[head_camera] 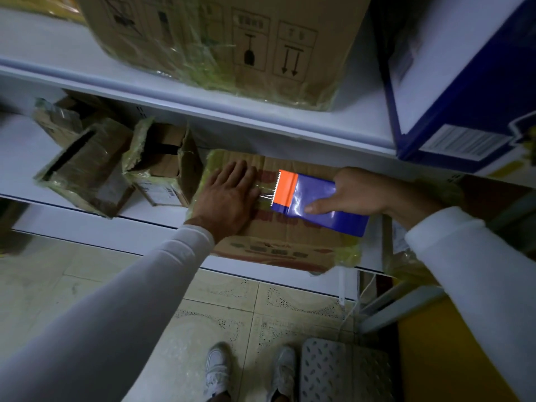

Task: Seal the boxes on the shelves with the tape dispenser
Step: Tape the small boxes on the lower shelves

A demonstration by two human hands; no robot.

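A flat, creased cardboard box (pixel 278 236) lay on the white lower shelf (pixel 162 219). The left hand (pixel 229 195) pressed on its top, fingers spread. The right hand (pixel 356 192) gripped the glossy blue tape dispenser (pixel 316 204), whose orange serrated end faced the left hand above the box.

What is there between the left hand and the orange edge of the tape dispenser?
In the head view, a short strip of clear tape runs over the cardboard box, from the left hand to the tape dispenser, which the right hand holds.
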